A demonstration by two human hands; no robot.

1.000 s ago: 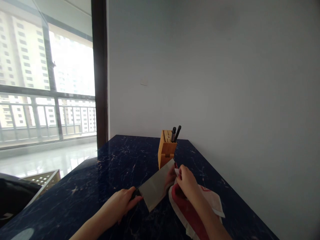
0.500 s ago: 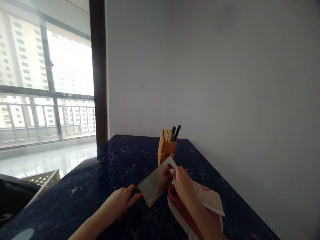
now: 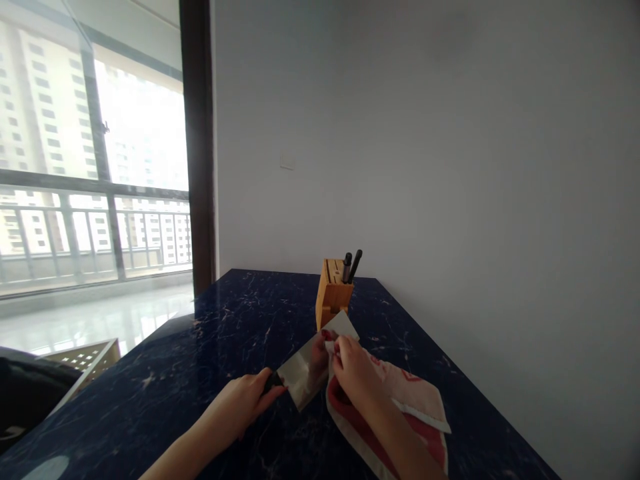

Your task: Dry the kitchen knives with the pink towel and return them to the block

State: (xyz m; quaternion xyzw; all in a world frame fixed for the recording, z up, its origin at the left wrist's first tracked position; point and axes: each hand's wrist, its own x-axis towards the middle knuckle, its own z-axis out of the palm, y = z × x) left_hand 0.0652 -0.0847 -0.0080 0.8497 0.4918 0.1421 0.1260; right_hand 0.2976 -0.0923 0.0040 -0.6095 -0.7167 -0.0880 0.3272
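Observation:
My left hand (image 3: pixel 245 405) is closed round the dark handle of a broad steel cleaver (image 3: pixel 306 369), whose blade slants up to the right just above the counter. My right hand (image 3: pixel 356 375) pinches a fold of a red and white cloth (image 3: pixel 400 417) against the middle of the blade's right face. The remainder of the cloth trails over the dark blue marble counter (image 3: pixel 210 353) under my right forearm.
A wooden knife block (image 3: pixel 331 298) with two black handles stands just behind the cleaver's tip, close to the grey wall on the right. A pale perforated box (image 3: pixel 90 357) sits beyond the counter's left edge. A large window fills the left.
My right hand with the cloth has slid down the blade from near its tip toward the handle. The left hand and cleaver have barely moved.

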